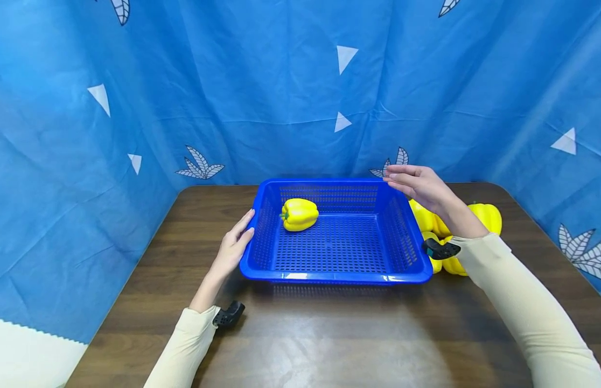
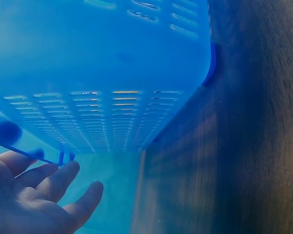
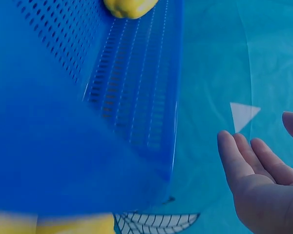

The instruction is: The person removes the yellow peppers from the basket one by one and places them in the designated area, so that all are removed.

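A blue plastic basket [image 1: 329, 277] with perforated walls stands on the table. One yellow bell pepper [image 1: 300, 214] lies inside it, toward the left wall. My left hand [image 1: 230, 250] is at the basket's left rim, thumb apart from the fingers; in the left wrist view its extended fingers [image 2: 63, 180] reach up beside the rim. Above the basket's back right corner, my right hand [image 1: 419, 186] is raised with straight fingers and holds nothing. The right wrist view shows its palm [image 3: 263, 195] beside the basket, with the thumb spread away.
Several more yellow bell peppers [image 1: 487, 216] lie on the wooden table [image 1: 329, 334] to the right of the basket, partly covered by my right forearm. A blue patterned curtain [image 1: 281, 81] hangs behind and along the sides of the table.
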A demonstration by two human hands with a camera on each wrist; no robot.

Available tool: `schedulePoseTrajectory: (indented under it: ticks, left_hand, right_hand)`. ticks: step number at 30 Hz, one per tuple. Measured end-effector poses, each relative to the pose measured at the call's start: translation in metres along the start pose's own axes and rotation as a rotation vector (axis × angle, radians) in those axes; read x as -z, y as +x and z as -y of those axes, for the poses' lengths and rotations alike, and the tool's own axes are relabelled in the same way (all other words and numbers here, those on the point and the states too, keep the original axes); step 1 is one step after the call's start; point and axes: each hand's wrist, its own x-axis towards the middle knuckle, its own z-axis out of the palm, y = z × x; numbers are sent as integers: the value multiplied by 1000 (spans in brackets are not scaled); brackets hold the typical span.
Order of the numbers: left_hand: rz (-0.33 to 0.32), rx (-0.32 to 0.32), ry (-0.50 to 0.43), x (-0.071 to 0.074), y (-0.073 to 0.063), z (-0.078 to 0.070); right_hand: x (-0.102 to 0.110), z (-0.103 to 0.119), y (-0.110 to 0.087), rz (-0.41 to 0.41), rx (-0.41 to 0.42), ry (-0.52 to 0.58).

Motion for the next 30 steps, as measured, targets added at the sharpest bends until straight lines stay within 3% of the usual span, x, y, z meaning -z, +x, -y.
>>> schedulePoseTrajectory:
  ticks: [11,21,30]
  left_hand:
    - [-2,0,-3,-3,-1,1]
    - [-1,6,4,-2,1,0]
    - [-5,0,-2,-3,1,1]
  right_hand:
    - [-22,-1,22,64,24,-22]
    - [-44,1,44,126,7,46]
    - [-57,-14,64,174,-2,-43]
